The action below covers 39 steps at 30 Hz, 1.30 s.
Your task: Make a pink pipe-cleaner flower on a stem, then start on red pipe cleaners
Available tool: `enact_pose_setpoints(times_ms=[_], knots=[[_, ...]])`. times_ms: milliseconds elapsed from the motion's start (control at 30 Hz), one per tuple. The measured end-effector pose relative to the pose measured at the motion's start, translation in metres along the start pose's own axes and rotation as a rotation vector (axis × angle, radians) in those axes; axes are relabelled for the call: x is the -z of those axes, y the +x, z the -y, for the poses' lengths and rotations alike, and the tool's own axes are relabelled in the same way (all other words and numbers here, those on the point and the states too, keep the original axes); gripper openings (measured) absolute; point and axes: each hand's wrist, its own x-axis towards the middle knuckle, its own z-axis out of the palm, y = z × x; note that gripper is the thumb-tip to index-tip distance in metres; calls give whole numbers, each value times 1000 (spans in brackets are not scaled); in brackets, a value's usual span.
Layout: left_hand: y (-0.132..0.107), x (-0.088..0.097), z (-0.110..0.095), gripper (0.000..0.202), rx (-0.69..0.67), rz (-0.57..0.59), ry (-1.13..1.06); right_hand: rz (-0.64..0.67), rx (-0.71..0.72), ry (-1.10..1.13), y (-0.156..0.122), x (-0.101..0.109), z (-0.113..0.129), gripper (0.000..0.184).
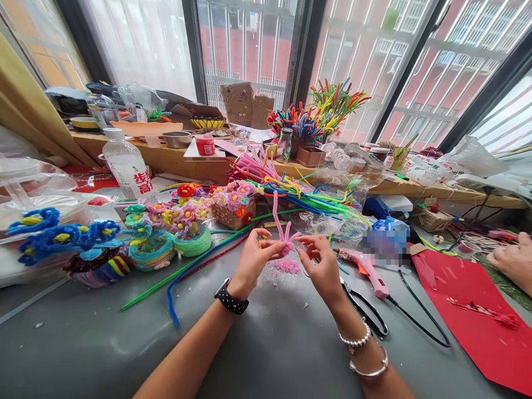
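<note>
My left hand [253, 259] and my right hand [322, 266] meet over the grey table [266, 343], both pinching a pink pipe-cleaner piece [284, 228]. Its fuzzy strands fan upward from between my fingertips, one long strand standing tall. Pink fluff trimmings [285, 266] lie on the table just below it. A black watch sits on my left wrist, pearl and silver bracelets on my right.
Pipe-cleaner flower baskets [166, 238] and blue flowers [58, 235] stand left. Loose pipe cleaners [307, 191], a pink glue gun [366, 269], black scissors [366, 310], red paper [477, 310] and a water bottle [127, 166] surround me. Another person's hand [513, 260] rests far right.
</note>
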Motion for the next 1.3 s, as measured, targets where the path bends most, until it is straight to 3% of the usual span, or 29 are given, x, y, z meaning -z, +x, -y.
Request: enact_pose_setpoints(times_ms=[100, 200, 533, 667, 867, 1133, 1200, 1300], knots=[[-1, -1, -1, 45, 61, 13, -14, 12, 327, -307, 0, 6, -1, 20], [-3, -2, -2, 45, 87, 36, -18, 39, 500, -448, 1, 8, -6, 20], [-1, -3, 4, 44, 63, 32, -18, 31, 677, -695, -2, 8, -13, 19], [-2, -7, 7, 42, -83, -6, 12, -28, 638, -694, -4, 1, -13, 12], [-3, -8, 15, 37, -264, -75, 121, -99, 436, -485, -10, -14, -14, 10], [-2, -7, 10, 37, -94, -15, -43, -54, 502, -514, -8, -11, -13, 19], [-2, -7, 9, 39, -112, -29, -50, -43, 430, -440, -8, -11, -11, 20], [-2, -7, 9, 39, -100, -31, -55, 5, 207, -242, -7, -10, -7, 13]])
